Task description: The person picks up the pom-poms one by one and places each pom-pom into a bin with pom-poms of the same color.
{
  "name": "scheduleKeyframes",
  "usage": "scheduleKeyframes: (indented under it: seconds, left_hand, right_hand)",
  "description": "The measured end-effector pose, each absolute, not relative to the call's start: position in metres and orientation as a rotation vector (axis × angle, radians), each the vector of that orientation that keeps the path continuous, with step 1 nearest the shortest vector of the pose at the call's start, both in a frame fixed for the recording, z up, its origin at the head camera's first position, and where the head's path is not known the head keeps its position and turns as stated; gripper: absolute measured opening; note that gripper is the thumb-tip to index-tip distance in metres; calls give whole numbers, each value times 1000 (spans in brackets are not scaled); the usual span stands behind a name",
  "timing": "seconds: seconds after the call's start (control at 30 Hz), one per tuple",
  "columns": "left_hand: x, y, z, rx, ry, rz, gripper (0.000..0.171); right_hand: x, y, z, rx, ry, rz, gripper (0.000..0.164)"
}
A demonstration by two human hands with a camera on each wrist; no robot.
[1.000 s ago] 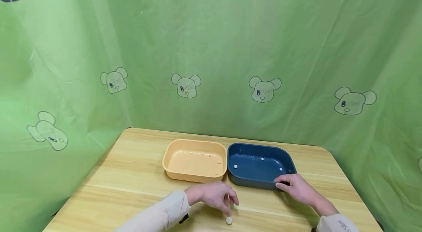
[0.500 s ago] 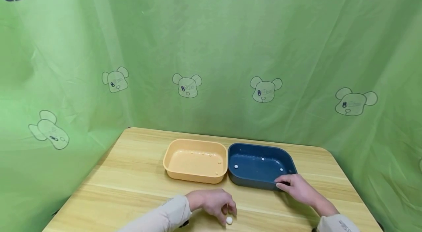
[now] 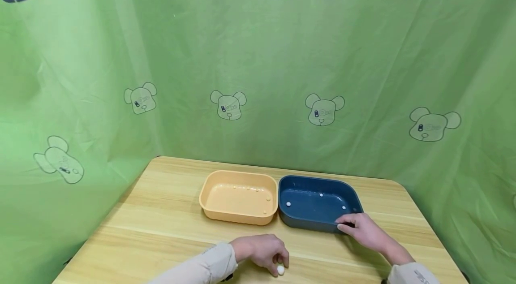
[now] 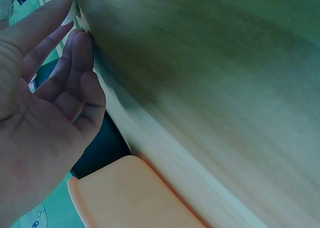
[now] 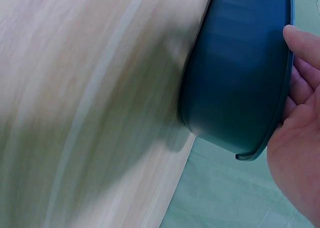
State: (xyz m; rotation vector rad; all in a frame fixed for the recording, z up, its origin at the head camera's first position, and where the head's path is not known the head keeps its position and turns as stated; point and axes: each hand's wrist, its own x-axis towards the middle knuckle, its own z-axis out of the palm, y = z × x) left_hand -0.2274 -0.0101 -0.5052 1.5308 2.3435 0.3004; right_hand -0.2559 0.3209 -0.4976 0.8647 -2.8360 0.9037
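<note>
A small white ball (image 3: 280,270) lies low on the wooden table near its front. My left hand (image 3: 264,250) reaches down over it, thumb and forefinger tips pinching it from either side. In the left wrist view the left hand (image 4: 50,83) has its other fingers bent, and the ball (image 4: 73,12) is mostly hidden at the fingertips. My right hand (image 3: 364,230) grips the near right rim of the dark blue plastic tray (image 3: 310,225). In the right wrist view its thumb (image 5: 302,43) lies outside the wall and the fingers curl inside.
A peach-coloured tray (image 3: 238,219) stands directly left of the blue one, with several small pale pieces along its floor. Several white balls (image 3: 288,204) sit in the blue tray. Behind the table (image 3: 161,203) hangs a green printed curtain (image 3: 274,60).
My left hand has lowered and its thumb and forefinger have closed in around the white ball. The right hand stays on the blue tray's rim.
</note>
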Motion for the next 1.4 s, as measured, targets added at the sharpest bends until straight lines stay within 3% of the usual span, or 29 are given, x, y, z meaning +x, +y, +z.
scheduleKeyframes:
  seconds: [0.7, 1.4]
  left_hand:
    - [-227, -3, -505, 1557, 2434, 311, 13]
    - [-235, 2, -484, 1407, 2497, 574, 13]
  right_hand:
    - [-255, 322, -499, 862, -2826, 908, 12]
    - [-255, 321, -496, 865, -2838, 880, 13]
